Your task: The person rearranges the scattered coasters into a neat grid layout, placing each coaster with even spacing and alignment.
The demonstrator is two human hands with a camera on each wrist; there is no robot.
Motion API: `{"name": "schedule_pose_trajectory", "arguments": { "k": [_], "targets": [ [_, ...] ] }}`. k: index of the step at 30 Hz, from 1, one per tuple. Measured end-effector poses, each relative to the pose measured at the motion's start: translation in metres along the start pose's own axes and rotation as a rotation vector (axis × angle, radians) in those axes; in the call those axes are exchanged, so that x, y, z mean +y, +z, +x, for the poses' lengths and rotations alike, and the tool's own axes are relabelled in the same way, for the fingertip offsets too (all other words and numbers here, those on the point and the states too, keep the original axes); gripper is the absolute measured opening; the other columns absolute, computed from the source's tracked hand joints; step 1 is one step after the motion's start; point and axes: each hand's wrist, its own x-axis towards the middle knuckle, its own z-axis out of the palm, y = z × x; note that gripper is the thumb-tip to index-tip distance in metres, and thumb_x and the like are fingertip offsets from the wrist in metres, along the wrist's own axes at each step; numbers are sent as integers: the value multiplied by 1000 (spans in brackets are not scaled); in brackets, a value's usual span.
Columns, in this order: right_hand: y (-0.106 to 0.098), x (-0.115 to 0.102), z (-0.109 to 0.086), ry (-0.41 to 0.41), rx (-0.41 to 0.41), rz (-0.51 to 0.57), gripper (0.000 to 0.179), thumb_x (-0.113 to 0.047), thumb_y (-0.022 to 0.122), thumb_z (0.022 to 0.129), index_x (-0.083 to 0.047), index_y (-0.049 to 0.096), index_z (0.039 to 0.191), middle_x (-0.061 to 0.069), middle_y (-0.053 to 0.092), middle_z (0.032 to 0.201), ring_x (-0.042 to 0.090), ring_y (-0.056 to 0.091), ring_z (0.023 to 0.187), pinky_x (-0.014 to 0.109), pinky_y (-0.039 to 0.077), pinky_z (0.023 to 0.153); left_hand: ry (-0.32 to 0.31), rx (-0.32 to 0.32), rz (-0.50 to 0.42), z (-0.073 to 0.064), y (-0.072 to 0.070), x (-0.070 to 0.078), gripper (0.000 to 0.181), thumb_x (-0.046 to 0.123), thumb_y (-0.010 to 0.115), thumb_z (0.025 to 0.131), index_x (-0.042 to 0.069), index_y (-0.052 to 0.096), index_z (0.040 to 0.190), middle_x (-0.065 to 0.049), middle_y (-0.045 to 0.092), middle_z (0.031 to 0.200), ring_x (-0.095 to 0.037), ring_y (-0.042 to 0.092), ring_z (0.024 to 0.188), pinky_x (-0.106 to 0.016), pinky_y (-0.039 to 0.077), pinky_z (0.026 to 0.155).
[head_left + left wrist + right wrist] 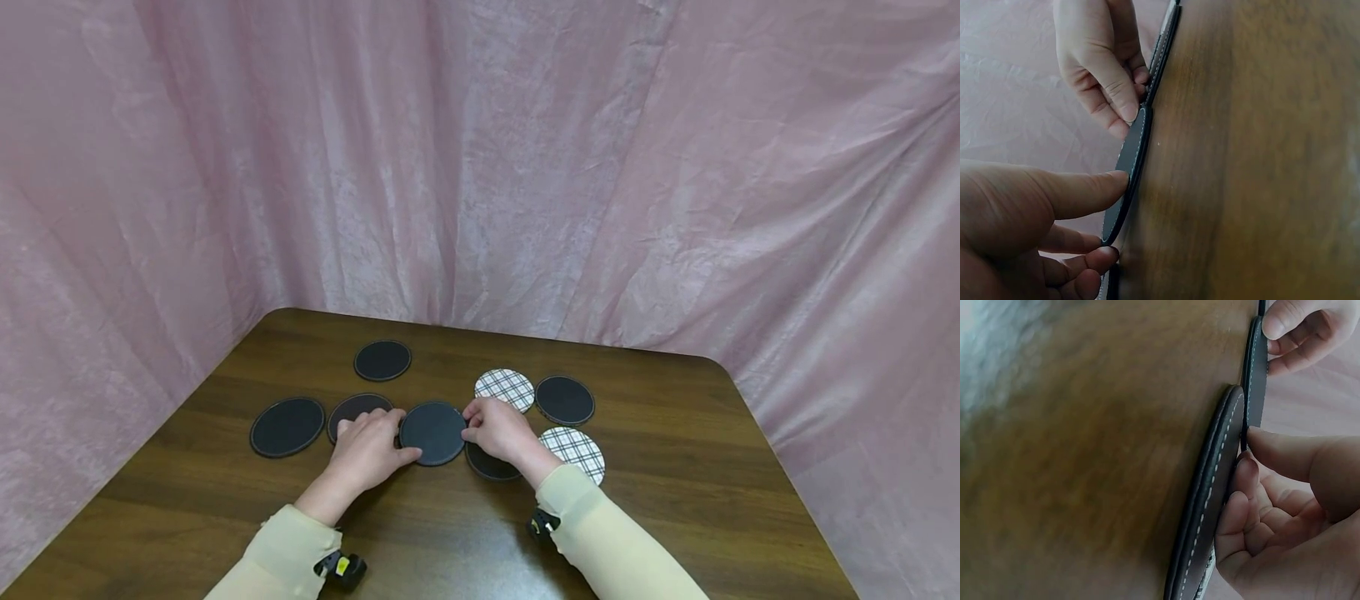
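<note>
On the wooden table point(442, 542), left fingers point(407, 456), spread, and right fingers point(472, 434), nearly closed, grip one dark disc point(432, 433).

I counted six dark round coasters point(432, 433) and two white checked coasters point(510, 387), eight in all, on one wooden table point(712, 467), plus my two hands point(367, 450) and two black wrist devices point(351, 572).

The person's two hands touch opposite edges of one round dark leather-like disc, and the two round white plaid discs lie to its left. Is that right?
Not quite: the head view shows the two round white plaid discs lying to the right of the round dark leather-like disc, not the left. The left hand and right hand do touch its opposite edges.
</note>
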Motion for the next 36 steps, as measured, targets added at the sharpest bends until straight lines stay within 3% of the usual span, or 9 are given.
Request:
{"name": "schedule_pose_trajectory", "arguments": {
  "k": [17,36],
  "targets": [
    [1,-2,0,-3,-44,5,23,-8,86,96,-5,78,117,2,75,98,18,69,93,42,55,92,11,-6,12,-2,1,-5,67,40,93,90,0,72,138,-9,70,104,-34,67,100,-51,37,80],
    [-4,-1,7,-61,-86,-10,24,-7,86,93,-1,79,116,3,77,95,17,70,90,38,56,90,-6,-14,37,-2,-3,-5,67,41,91,93,2,70,142,-14,72,117,-39,66,113,-53,42,85]
  ]
}}
